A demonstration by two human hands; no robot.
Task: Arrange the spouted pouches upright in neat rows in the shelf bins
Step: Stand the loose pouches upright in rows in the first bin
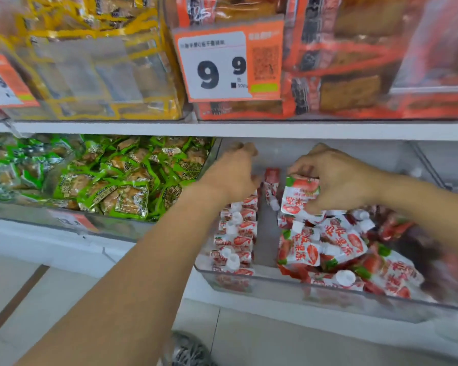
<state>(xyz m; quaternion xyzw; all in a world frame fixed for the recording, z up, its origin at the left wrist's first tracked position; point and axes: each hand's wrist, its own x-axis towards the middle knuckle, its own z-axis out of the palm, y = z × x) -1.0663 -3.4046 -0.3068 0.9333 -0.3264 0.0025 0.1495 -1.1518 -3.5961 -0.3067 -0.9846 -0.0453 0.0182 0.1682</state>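
A clear shelf bin [275, 285] holds red and white spouted pouches with white caps. Along its left side a row of pouches [236, 233] stands upright, one behind the other. On the right a loose heap of pouches [339, 249] lies flat and jumbled. My right hand [339, 178] grips one pouch [298, 196] above the heap, near the bin's back. My left hand [236, 173] hovers at the back end of the upright row, fingers curled; whether it holds anything is hidden. Another pouch [271, 183] stands between the two hands.
A bin of green snack packets [103, 180] sits to the left on the same shelf. The shelf above carries yellow packs [90, 62], orange packs [354, 62] and a price tag [222, 64]. A bare strip of bin floor [266, 233] runs between row and heap.
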